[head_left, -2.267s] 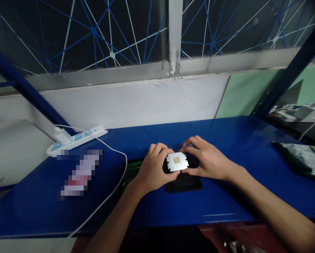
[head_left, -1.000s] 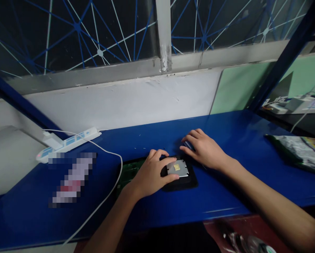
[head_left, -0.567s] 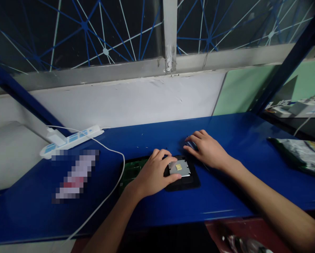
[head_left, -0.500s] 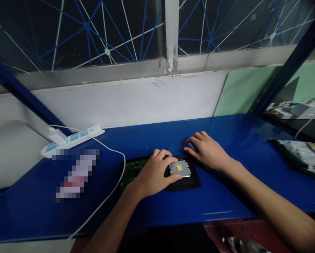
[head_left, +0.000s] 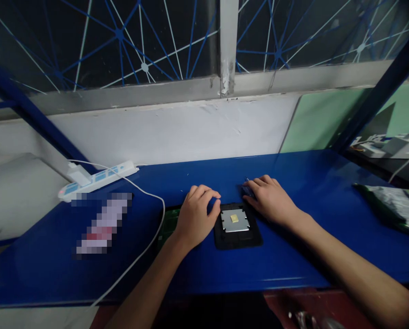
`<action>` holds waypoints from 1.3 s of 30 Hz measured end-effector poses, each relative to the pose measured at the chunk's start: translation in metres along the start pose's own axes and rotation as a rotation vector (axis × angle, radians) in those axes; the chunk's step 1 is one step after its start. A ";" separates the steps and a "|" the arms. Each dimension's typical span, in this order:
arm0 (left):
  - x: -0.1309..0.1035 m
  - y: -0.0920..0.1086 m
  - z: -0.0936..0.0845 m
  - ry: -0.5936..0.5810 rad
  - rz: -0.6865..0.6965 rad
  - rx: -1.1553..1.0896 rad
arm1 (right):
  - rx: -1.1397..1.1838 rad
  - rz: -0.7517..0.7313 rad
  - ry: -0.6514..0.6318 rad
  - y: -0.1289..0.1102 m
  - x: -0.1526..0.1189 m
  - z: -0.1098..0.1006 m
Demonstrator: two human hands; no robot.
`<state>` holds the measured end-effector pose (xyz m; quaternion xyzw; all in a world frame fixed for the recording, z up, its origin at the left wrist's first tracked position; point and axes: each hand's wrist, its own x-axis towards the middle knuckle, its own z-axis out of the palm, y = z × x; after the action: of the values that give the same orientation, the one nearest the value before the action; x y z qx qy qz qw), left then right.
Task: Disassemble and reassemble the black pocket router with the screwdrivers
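The left hand [head_left: 198,214] is loosely curled and free, just left of the silver plate [head_left: 241,224] on its black pad [head_left: 238,241]. Beyond the plate, the right hand [head_left: 275,201] has fingertips over a small dark object [head_left: 246,189]; its grip is unclear. Farther left of both hands lies a power strip [head_left: 103,180].

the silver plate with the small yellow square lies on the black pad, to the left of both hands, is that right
Not quite: the silver plate with the small yellow square does lie on the black pad, but it is not left of both hands. The head view shows it between the left hand and the right hand.
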<state>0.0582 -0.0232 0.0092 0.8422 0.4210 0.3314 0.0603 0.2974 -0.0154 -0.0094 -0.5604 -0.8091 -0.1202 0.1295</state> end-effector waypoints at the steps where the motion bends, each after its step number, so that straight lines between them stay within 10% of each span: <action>1: 0.000 -0.001 0.000 0.029 -0.014 0.011 | 0.000 -0.003 0.007 0.000 0.000 0.001; 16: 0.002 -0.008 -0.001 0.048 -0.131 0.120 | 0.796 0.247 0.454 -0.003 0.004 -0.028; 39: 0.000 -0.006 0.003 -0.019 -0.105 0.178 | 0.818 0.125 0.319 -0.017 0.004 -0.013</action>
<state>0.0563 -0.0192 0.0044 0.8240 0.4918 0.2812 0.0067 0.2810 -0.0225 0.0031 -0.4854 -0.7245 0.1332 0.4709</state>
